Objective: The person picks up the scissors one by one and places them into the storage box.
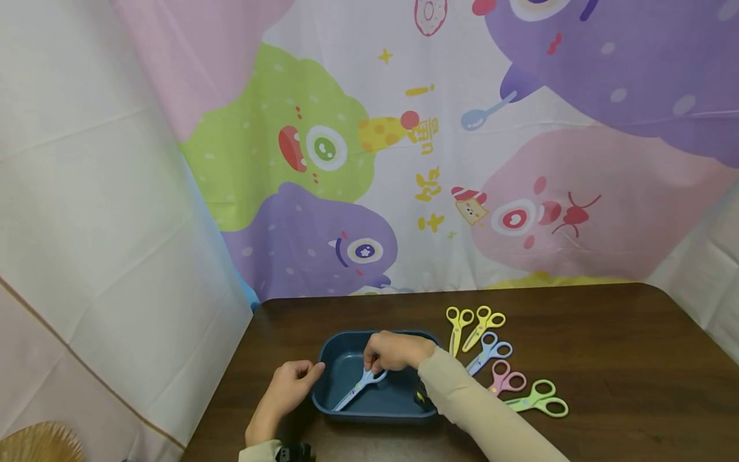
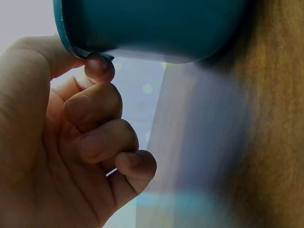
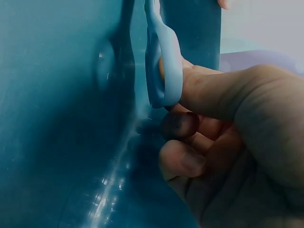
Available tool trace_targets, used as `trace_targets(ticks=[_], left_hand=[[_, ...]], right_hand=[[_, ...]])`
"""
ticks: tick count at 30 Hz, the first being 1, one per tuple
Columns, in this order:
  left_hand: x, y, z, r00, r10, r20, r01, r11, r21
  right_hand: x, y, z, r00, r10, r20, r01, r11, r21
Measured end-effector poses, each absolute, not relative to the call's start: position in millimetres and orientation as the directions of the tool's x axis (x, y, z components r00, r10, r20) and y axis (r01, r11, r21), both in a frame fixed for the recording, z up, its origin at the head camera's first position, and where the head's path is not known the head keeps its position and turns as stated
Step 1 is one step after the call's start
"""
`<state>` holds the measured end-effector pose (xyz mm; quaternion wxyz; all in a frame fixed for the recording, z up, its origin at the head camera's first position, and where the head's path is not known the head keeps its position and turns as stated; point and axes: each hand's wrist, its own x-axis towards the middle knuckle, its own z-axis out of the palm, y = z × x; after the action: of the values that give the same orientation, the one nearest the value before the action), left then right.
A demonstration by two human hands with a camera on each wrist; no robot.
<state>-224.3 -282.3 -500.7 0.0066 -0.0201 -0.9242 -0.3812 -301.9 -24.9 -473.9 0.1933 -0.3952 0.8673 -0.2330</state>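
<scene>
In the head view a dark blue rectangular basin (image 1: pixel 375 418) stands on the table. My left hand (image 1: pixel 287 388) is at its left side; in the left wrist view thumb and index finger pinch the basin rim (image 2: pixel 63 35), while the other fingers curl below it. Over the basin, my right hand (image 1: pixel 397 351) holds a pair of light blue scissors (image 1: pixel 355 390) by a handle loop. The blades point down and to the left inside the basin. Up close, the right wrist view shows the scissors' loop (image 3: pixel 174 71) between thumb and fingers, with the basin's floor (image 3: pixel 47 85) behind.
Right of the basin on the brown table (image 1: pixel 623 359) lie yellow scissors (image 1: pixel 456 327), more yellow scissors (image 1: pixel 480 327), blue scissors (image 1: pixel 489 350), pink scissors (image 1: pixel 508 377) and green scissors (image 1: pixel 537 399). My right forearm partly covers some of them. A patterned cloth (image 1: pixel 439 256) hangs behind.
</scene>
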Motion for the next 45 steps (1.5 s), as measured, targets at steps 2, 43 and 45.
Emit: trace_targets(ticks=[2, 43, 45], left_hand=[[-224.4, -282.3, -500.8, -0.999, 0.032, 0.026, 0.041, 0.708, 0.705], [-224.5, -283.1, -500.9, -0.998, 0.043, 0.034, 0.055, 0.710, 0.702], [-224.6, -283.4, -501.0, -0.998, 0.044, 0.038, 0.058, 0.713, 0.699]], right_hand=[[-301.7, -24.9, -473.8, -0.613, -0.776, -0.150, -0.596, 0.578, -0.557], [-300.0, -24.1, -479.7, -0.629, -0.757, -0.180, -0.564, 0.603, -0.563], [-299.9, -24.1, -479.4, -0.629, -0.757, -0.178, -0.564, 0.602, -0.565]])
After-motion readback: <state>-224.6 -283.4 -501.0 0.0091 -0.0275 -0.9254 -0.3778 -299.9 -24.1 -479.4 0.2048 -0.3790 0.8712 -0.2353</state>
